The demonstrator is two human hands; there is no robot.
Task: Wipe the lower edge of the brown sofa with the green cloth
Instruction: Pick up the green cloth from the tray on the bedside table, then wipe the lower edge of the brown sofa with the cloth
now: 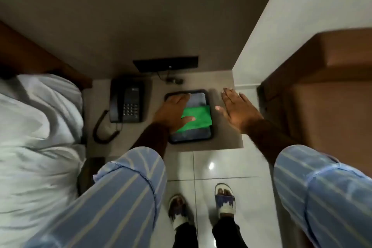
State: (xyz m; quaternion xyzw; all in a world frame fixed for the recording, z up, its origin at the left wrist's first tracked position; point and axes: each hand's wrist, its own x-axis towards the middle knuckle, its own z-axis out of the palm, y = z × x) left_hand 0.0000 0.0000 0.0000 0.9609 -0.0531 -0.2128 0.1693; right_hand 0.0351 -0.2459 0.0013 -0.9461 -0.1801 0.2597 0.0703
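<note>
A folded green cloth (198, 117) lies on a dark rectangular tray (209, 137) on a low grey bedside table. My left hand (173, 113) hovers over the tray's left part, fingers spread, its thumb lying across the cloth's left edge; it does not grip the cloth. My right hand (238, 109) is flat and open just right of the tray, holding nothing. The brown sofa (326, 94) stands at the right, its arm and side facing me. Its lower edge is in shadow near the floor.
A black corded telephone (126, 102) sits left of the tray. A bed with white bedding (38, 137) fills the left. A black wall panel (166, 65) with a cable hangs behind the table. Glossy floor tiles (225, 167) and my sandalled feet are below.
</note>
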